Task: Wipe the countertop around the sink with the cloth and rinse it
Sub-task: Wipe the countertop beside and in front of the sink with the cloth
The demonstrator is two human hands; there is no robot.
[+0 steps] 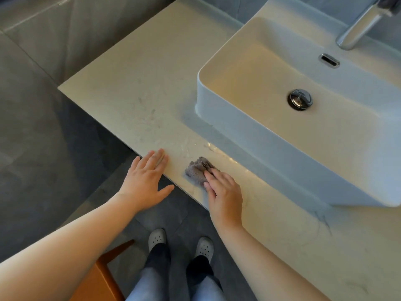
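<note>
Pressing the crumpled grey cloth (197, 169) onto the countertop (134, 88), the right hand (224, 192) lies with its fingers straight on top of it and pinches nothing. The cloth sits on the narrow front strip, near the front-left corner of the sink (199, 90) and close to the counter edge. The left hand (145, 179) rests flat and spread on that edge. Risk: an outward stroke may push the unpinned cloth over the edge, and so small a wad probably leaves streaks.

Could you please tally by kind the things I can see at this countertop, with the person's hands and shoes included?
hands: 2, left hand and right hand
cloth: 1
sink: 1
faucet: 1
drain plug: 1
shoes: 2
total: 8
</note>
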